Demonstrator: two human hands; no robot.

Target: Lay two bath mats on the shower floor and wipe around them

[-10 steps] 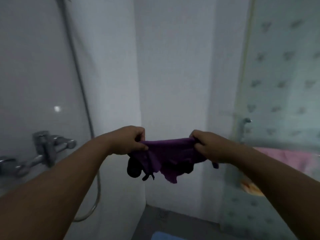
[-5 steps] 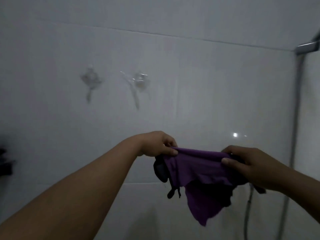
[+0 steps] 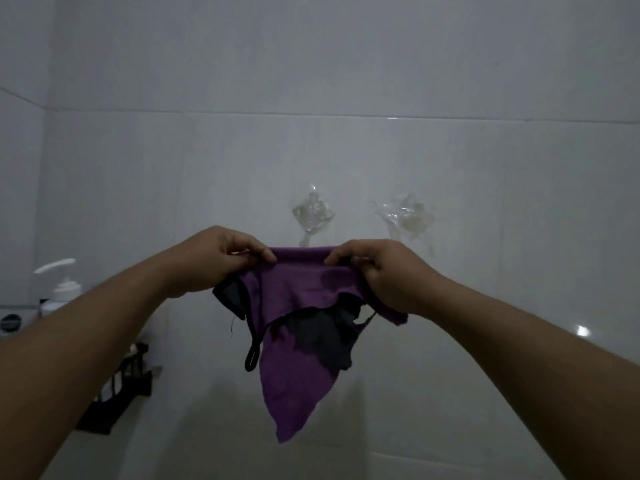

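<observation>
A purple cloth (image 3: 298, 368) with black edging and a dark patch hangs in front of a white tiled wall. My left hand (image 3: 221, 261) pinches its top left corner. My right hand (image 3: 384, 271) grips the top right corner, so the upper edge is stretched between the two hands. The rest of the cloth droops to a point below. No bath mat and no floor are in view.
Two clear adhesive hooks (image 3: 311, 213) (image 3: 408, 216) stick to the wall just above my hands. A white pump bottle (image 3: 60, 289) stands on a shelf at the left, with a black wire rack (image 3: 117, 386) below it.
My view has swung left from the shower corner and hose to the tiled wall with hooks. Both hands kept hold of the cloth, which now hangs more opened out.
</observation>
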